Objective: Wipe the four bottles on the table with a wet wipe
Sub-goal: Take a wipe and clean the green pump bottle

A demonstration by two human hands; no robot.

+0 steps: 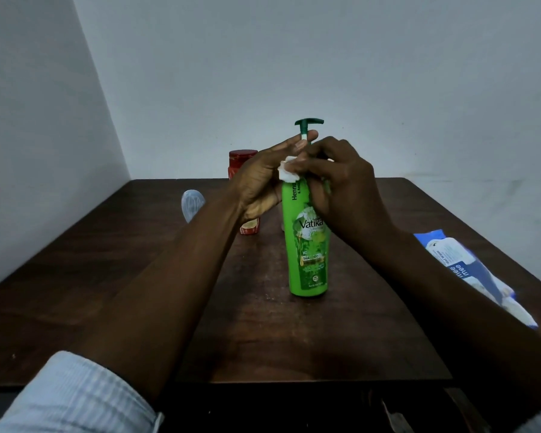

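Observation:
A green pump shampoo bottle [308, 245] stands upright mid-table. My left hand [263, 179] holds its neck from the left, with fingertips around the dark green pump stem [303, 132]. My right hand [341, 182] pinches a crumpled white wet wipe [287, 170] and presses it against the bottle's shoulder. A red bottle [242, 156] stands behind my left hand, mostly hidden. A pale clear bottle [191, 204] stands further left. A sliver of something pale [283, 227] shows behind the green bottle; I cannot tell what it is.
A blue and white wet wipe pack [469, 270] lies near the right edge of the dark wooden table [294, 339]. Pale walls close in behind the table and along its left side. The table's front edge is close to my body.

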